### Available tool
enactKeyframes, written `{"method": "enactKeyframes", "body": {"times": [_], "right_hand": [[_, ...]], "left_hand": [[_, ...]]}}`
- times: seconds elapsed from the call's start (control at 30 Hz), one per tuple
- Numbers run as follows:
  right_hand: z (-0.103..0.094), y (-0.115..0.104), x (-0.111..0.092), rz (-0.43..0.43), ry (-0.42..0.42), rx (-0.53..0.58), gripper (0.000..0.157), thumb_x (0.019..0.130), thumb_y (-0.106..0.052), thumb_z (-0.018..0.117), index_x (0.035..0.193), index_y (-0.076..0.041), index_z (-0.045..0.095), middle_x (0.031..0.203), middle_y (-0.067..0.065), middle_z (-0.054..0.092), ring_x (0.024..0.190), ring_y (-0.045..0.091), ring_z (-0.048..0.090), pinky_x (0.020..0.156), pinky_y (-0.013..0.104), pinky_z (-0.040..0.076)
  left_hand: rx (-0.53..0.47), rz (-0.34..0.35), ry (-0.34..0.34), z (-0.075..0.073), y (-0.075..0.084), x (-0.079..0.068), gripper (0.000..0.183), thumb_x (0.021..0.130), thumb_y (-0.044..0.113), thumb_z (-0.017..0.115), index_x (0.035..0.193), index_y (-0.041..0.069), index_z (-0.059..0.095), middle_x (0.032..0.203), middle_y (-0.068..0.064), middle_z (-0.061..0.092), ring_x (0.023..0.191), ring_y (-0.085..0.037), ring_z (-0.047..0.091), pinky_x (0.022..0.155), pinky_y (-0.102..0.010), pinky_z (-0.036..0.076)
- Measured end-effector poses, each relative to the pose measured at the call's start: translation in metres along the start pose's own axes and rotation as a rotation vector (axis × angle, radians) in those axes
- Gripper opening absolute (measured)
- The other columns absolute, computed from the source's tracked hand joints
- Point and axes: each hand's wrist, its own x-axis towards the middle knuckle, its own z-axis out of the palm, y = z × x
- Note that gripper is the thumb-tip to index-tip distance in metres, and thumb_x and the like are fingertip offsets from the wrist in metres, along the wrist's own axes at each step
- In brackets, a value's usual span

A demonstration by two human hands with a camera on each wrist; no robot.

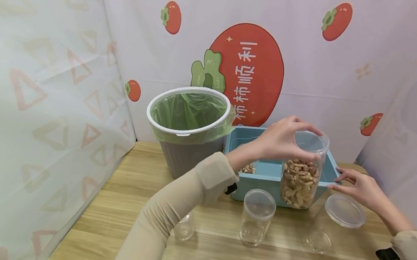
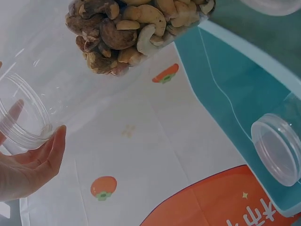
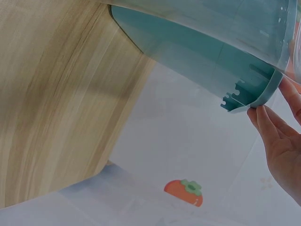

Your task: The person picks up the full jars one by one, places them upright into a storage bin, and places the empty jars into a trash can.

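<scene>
Jar of mixed nuts, cashews among them, at the near right side of blue tub, overlapping its front wall in head view; contact with desk unclear. Left hand: grip spread round the jar's top, holding it. Right hand: grip narrow, pinching tub's right rim. Second nut jar inside tub, left. Three clear jars stand nearer on desk. Grey wastebasket, green liner, left of tub.

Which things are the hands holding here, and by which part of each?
The left hand grips the clear jar of nuts around its upper end; the right hand pinches the blue bin by its right-side rim.
</scene>
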Motion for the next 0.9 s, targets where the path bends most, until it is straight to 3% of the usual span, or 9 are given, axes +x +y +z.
{"method": "enactKeyframes", "body": {"times": [0.03,0.1,0.2,0.27,0.6,0.9], "right_hand": [[0.000,0.000,0.000,-0.003,0.005,-0.001,0.016,0.070,-0.020,0.075,0.074,-0.010,0.062,0.109,0.033,0.053,0.090,0.038,0.057,0.063,0.001,0.037],[0.000,0.000,0.000,-0.010,0.015,0.001,0.016,0.069,-0.020,0.075,0.074,-0.011,0.062,0.108,0.032,0.053,0.087,0.014,0.060,0.063,0.000,0.035],[-0.001,-0.001,0.000,-0.021,0.027,0.012,0.016,0.068,-0.019,0.075,0.074,-0.011,0.062,0.107,0.032,0.054,0.086,-0.017,0.044,0.064,-0.002,0.033],[0.000,0.000,0.000,-0.031,0.031,0.022,0.016,0.068,-0.019,0.075,0.073,-0.011,0.062,0.108,0.032,0.054,0.085,-0.026,0.031,0.065,-0.003,0.033],[0.002,0.002,-0.001,-0.039,0.044,0.020,0.017,0.067,-0.018,0.076,0.072,-0.012,0.061,0.107,0.032,0.054,0.085,-0.029,0.027,0.065,-0.003,0.033],[0.002,0.001,-0.001,-0.042,0.049,0.041,0.017,0.067,-0.016,0.076,0.072,-0.011,0.061,0.108,0.032,0.054,0.087,-0.029,0.028,0.066,-0.003,0.032]], "left_hand": [[-0.012,0.005,0.004,-0.003,-0.001,0.002,0.049,0.071,0.041,0.070,0.116,0.025,0.057,0.110,0.002,0.047,0.095,-0.002,0.043,0.072,-0.016,0.039],[-0.023,0.006,0.010,-0.008,-0.002,0.005,0.050,0.071,0.041,0.070,0.116,0.025,0.056,0.110,0.002,0.046,0.094,-0.003,0.043,0.071,-0.016,0.039],[-0.014,-0.004,0.024,-0.014,-0.004,0.010,0.050,0.071,0.041,0.070,0.116,0.025,0.056,0.108,0.002,0.046,0.092,-0.003,0.044,0.068,-0.016,0.040],[0.000,-0.022,0.030,-0.016,-0.005,0.013,0.049,0.072,0.041,0.069,0.116,0.025,0.056,0.109,0.002,0.046,0.091,-0.004,0.045,0.066,-0.016,0.041],[0.092,-0.051,0.090,-0.014,-0.026,0.028,0.048,0.074,0.041,0.067,0.118,0.026,0.055,0.114,0.000,0.047,0.097,-0.007,0.043,0.068,-0.016,0.040],[0.148,-0.103,0.106,0.003,-0.050,0.033,0.049,0.076,0.041,0.065,0.120,0.025,0.054,0.115,-0.003,0.046,0.098,-0.011,0.041,0.067,-0.016,0.039]]}}
